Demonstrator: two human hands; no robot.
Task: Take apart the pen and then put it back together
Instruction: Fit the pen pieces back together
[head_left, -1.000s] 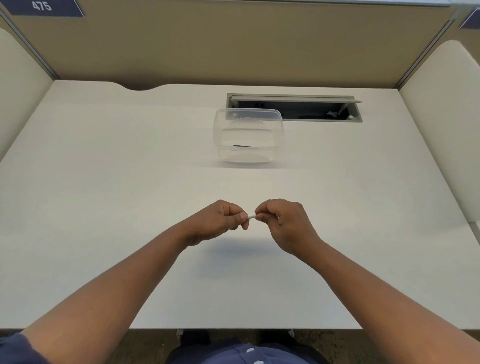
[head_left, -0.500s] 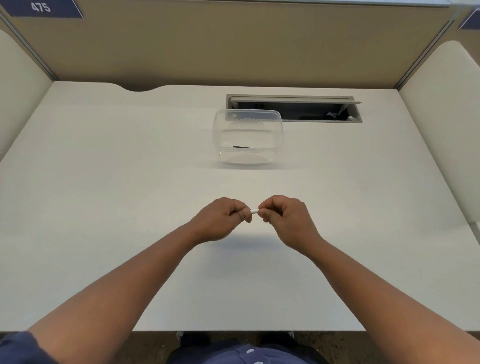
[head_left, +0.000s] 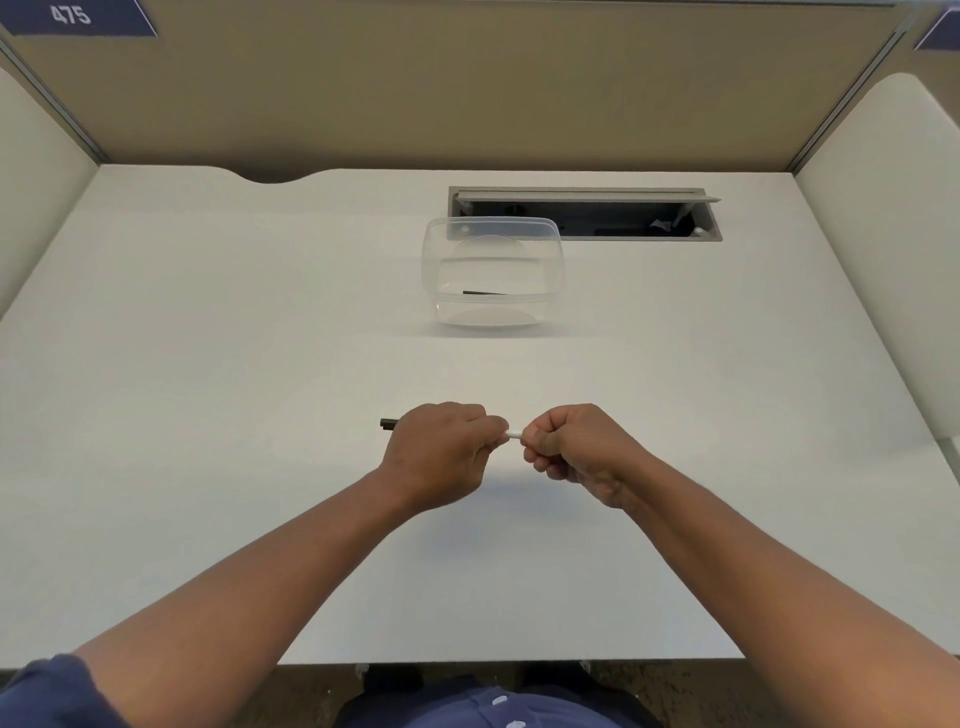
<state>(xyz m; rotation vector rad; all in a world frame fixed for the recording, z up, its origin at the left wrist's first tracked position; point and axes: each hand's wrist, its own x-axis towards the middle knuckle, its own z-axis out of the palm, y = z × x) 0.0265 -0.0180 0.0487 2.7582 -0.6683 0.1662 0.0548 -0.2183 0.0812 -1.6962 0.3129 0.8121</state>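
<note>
Apparently mid-task: both fists clamped on pen (head_left: 514, 434) above worktop (head_left: 208, 364), left hand (head_left: 441, 447) and right hand (head_left: 571, 447) close together. Dark part (unclear which) in tub (head_left: 493, 270); disassembly or reassembly, cannot tell.

Pen (head_left: 514, 434) mostly hidden inside both fists

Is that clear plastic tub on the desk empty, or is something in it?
Not empty. The clear tub, open-topped and upright, has one thin dark piece lying on its bottom. What that piece is cannot be told.
</note>
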